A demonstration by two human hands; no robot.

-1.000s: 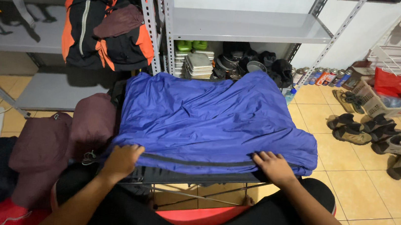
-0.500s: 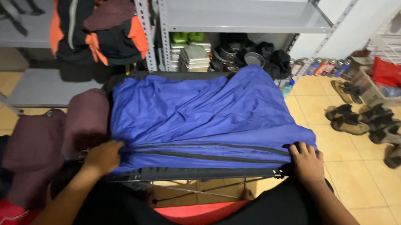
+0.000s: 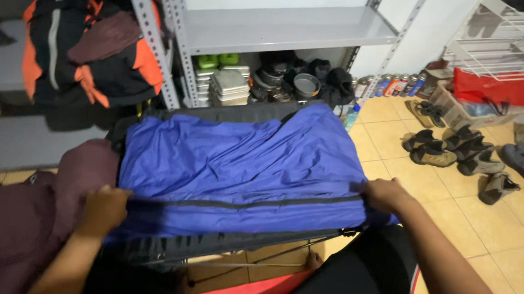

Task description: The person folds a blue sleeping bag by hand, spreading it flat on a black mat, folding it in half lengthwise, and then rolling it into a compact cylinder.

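Nearest, the left hand [image 3: 103, 209] was curled over the near-left edge of the blue sleeping bag [image 3: 241, 158], fingers closed on the fabric by its dark zipper strip. The right hand [image 3: 385, 194] pinched the near-right edge the same way. The bag lay spread across a low frame, with a maroon garment [image 3: 27, 219] bunched to its left. That slick fabric looked liable to slide off the near side if either grip loosened, and the zipper strip could snag a fold. Farther off, a grey metal shelf [image 3: 274, 28] held stacked cookware [image 3: 229, 86], and boots [image 3: 463, 149] stood on the tiled floor at far right, where a dragged edge might catch.
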